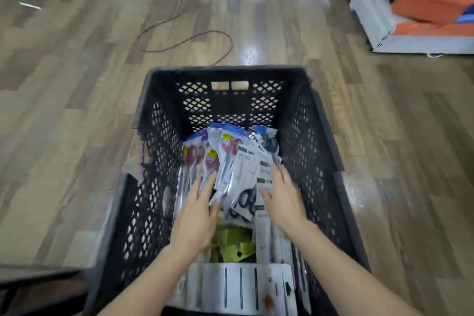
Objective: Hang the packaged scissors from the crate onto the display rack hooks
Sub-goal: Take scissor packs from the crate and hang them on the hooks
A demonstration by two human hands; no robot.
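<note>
Packaged scissors [230, 161] heaped in crate [164, 156], long axis fore-aft, just ahead of fingers; left hand [197, 218], right hand [282, 197] flank heap equally near, fingers spread, grasping nothing.

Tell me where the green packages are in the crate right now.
In the head view, the green packages lie low in the black crate, between the left hand and right hand, under the scissors packs.

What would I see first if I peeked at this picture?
You would first see the big black plastic crate with lattice walls standing on the wood-look floor in the middle. Inside it lies a heap of shiny packaged scissors, with the person's left hand and right hand reaching in, fingers spread over the packs. Beyond the crate, a thin purple cord loops across the floor.
</note>
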